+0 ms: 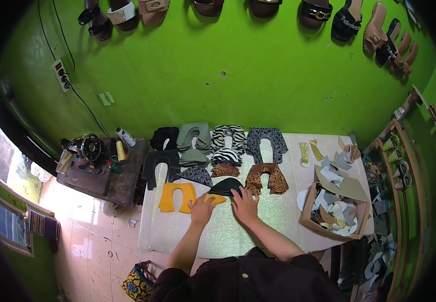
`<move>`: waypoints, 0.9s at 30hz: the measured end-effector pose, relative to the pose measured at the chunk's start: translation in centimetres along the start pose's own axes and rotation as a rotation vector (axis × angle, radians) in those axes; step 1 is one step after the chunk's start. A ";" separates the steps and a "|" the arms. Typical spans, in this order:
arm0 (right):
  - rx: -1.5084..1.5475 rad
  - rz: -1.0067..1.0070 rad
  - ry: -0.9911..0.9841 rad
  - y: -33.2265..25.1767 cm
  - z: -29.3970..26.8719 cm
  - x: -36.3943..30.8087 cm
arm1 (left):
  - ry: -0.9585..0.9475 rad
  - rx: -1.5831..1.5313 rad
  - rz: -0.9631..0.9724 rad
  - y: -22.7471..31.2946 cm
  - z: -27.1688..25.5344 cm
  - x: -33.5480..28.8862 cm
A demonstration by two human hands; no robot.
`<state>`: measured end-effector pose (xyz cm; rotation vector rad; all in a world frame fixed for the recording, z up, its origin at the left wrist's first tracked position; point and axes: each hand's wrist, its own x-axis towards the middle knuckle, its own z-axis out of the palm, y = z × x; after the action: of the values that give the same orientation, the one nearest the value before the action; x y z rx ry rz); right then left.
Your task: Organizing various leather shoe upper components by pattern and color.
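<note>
- Resting on the small yellow piece (pixel 219 200) beside the black stack (pixel 222 187), our left hand (pixel 202 211) is curled; we cannot tell its grip.
- Our right hand (pixel 245 207) lies spread over that stack, likely aligning layers.

hands (pixel 201 211) (pixel 245 207) | left: at yellow piece (pixel 217 199) | right: on dark stack (pixel 222 187)

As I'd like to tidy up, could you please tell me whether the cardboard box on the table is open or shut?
The cardboard box is open: mixed scraps show through its uncovered top.
</note>
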<state>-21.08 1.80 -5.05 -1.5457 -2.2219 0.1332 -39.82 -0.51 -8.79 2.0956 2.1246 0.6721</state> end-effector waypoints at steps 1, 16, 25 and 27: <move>0.004 -0.005 0.005 0.7 0.9 0.4 | -0.080 -0.015 0.011 -0.1 0.0 0.2; -0.048 -0.039 -0.154 1.8 3.0 4.2 | -0.228 -0.023 0.190 -0.6 0.2 1.8; 0.267 0.155 0.003 0.9 -3.3 -1.7 | -0.069 -0.129 0.109 0.6 -2.0 0.3; 0.249 0.172 0.090 2.0 -4.5 -4.3 | -0.044 -0.161 0.124 1.2 -2.1 -0.1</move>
<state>-16.33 -2.15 -2.87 -1.5677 -1.9202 0.3701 -39.51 -1.15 -6.46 2.1463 1.8627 0.7743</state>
